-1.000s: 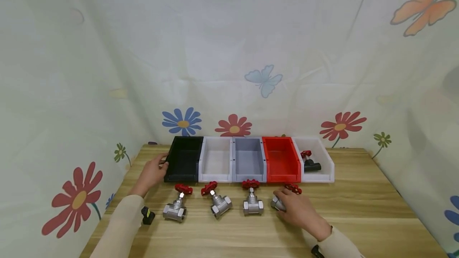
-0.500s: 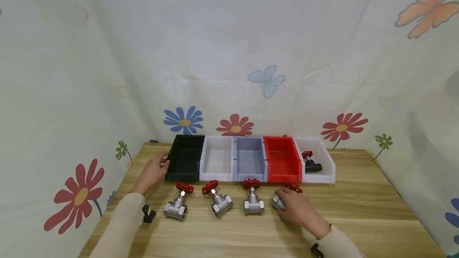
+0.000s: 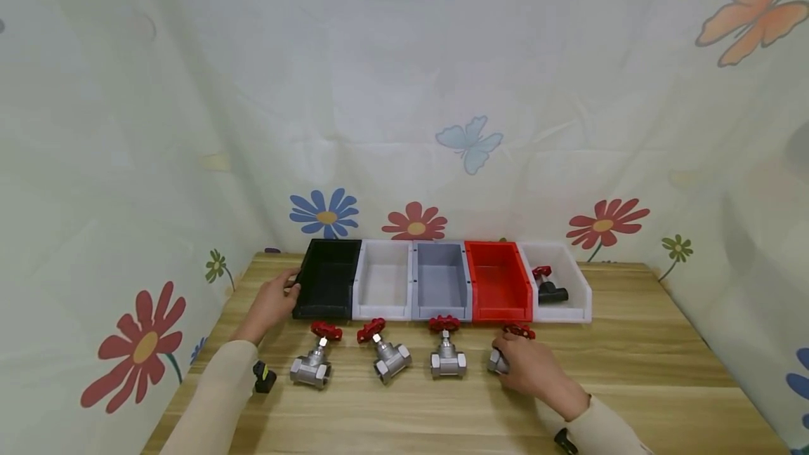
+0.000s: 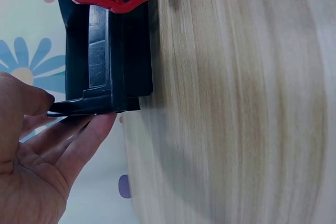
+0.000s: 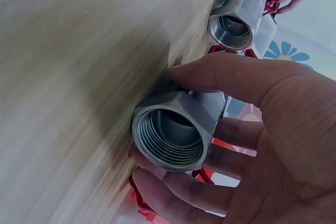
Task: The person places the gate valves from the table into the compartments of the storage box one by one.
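My left hand [image 3: 272, 304] grips the left wall of the black bin [image 3: 327, 279], which stands at the left end of a row of bins. In the left wrist view the thumb lies over the rim of the bin and the fingers press its outer side. On the right, my right hand [image 3: 534, 369] holds a steel valve with a red handwheel [image 3: 520, 331]. The right wrist view shows the threaded opening of this valve [image 5: 170, 137] between thumb and fingers, close to the wooden tabletop.
Three similar valves [image 3: 311, 368] [image 3: 392, 361] [image 3: 448, 362] lie left of the held one. White [image 3: 383, 314], grey [image 3: 441, 314] and red [image 3: 502, 314] bins adjoin the black one. The rightmost white bin [image 3: 578, 314] contains a black valve with a red handwheel [image 3: 552, 293]. A patterned curtain [image 3: 379, 90] hangs behind.
My right hand has shifted slightly to the right with the valve. The left hand keeps its grip on the black bin. The head view has shifted a little.
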The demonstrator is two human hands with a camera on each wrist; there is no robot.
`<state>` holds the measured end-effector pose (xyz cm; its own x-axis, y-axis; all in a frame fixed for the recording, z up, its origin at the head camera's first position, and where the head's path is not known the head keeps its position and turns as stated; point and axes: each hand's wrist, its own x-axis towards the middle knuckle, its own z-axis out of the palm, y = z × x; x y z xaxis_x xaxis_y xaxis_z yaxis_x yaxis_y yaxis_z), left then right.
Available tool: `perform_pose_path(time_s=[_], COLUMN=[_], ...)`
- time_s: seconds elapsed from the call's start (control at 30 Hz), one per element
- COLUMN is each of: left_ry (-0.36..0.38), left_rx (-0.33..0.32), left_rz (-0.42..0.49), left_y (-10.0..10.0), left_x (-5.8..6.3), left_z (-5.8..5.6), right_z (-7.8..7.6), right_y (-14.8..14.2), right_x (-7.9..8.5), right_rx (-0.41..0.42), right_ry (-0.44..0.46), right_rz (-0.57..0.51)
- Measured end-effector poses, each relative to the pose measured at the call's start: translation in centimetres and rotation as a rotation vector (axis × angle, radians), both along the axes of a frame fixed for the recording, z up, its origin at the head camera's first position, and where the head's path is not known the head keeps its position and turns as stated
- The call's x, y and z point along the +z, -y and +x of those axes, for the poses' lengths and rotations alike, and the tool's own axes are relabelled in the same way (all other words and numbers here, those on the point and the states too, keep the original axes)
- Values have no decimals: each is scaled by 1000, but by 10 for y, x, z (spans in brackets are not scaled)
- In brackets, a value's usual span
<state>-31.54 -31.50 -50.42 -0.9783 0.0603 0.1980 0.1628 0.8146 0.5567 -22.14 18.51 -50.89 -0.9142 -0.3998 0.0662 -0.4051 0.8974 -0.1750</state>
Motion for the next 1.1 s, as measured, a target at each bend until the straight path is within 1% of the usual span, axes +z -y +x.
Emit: perform_pose_path(time_s=[0.1, 0.23, 0.5, 0.7, 0.93, 1.1], left_ry=[3, 6, 9, 18, 8, 5], left_rx=[3, -3, -7, -12, -13, -13], left_rz=[5, 5, 6, 6, 5, 4], left_y=[0, 0, 2, 3, 3, 3], left_x=[0, 0, -3, -6, -7, -7], left_z=[0, 0, -1, -3, -3, -3], right_z=[2, 3, 4, 8, 12, 15], right_y=[-3, -5, -9, -13, -11, -12], right_x=[1, 2, 6, 9, 22, 32], right_rx=[9, 17, 31, 66, 69, 107], right_ry=[-8, -6, 32, 15, 52, -5], right_rz=[11, -2, -32, -37, -27, -20])
